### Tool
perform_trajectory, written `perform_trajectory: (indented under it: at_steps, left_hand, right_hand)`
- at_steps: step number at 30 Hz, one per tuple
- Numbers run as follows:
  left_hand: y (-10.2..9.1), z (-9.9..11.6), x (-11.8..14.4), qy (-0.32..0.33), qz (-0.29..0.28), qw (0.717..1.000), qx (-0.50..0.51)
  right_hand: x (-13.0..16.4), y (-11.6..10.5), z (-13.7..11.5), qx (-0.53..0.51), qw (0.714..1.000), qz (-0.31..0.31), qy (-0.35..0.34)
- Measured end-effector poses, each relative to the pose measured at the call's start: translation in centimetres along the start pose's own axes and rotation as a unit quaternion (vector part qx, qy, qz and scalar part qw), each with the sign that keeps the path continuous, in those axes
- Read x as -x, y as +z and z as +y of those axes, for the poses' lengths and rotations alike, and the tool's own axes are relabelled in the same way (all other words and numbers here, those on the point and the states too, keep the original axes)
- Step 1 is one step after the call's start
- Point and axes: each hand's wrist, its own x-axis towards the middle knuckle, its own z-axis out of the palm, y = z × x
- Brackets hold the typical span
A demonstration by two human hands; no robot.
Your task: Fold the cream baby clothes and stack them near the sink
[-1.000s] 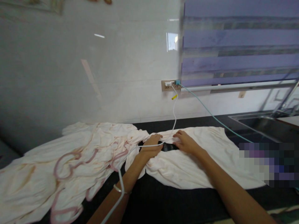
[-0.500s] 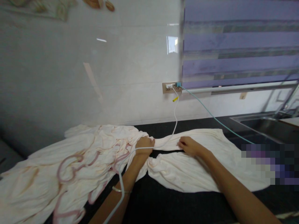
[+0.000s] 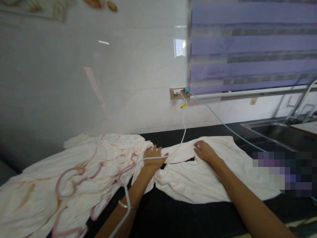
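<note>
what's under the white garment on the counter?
The garment lies on a black countertop, which shows along its near edge and through a gap between the left hand and right hand. Anything else beneath the fabric is covered.

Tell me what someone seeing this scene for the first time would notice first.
A big cream cloth with pink looping lines sprawls over the dark counter, bunched at the middle, where the left hand and the right hand press on it. A white cable drops from the wall socket and runs across the cloth by the left hand. To the right, purple blinds hang above a steel sink.
</note>
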Motion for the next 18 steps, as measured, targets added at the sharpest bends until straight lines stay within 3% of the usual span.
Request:
perform_trajectory:
  at_steps: [3, 8, 13, 15, 18]
  left_hand:
    - [0.1, -0.4, 0.2, -0.048, 0.012, 0.997, -0.055]
    - [-1.6, -1.3, -0.8, 0.007, 0.069, 0.994, -0.090]
    - [-3.8, -0.8, -1.4, 0.159, 0.167, 0.970, 0.076]
    - [-4.3, -0.4, -1.4, 0.159, 0.190, 0.956, 0.154]
    - [-4.6, -0.5, -1.7, 0.087, 0.198, 0.940, 0.265]
  right_hand:
    - [0.4, 0.4, 0.2, 0.026, 0.999, -0.020, 0.040]
    - [0.8, 0.4, 0.3, 0.064, 0.994, -0.058, 0.075]
    - [0.8, -0.2, 0.6, 0.063, 0.994, -0.071, 0.060]
    - [0.9, -0.4, 0.6, 0.062, 0.994, -0.072, 0.059]
    - [1.0, -0.5, 0.7, 0.061, 0.994, -0.068, 0.055]
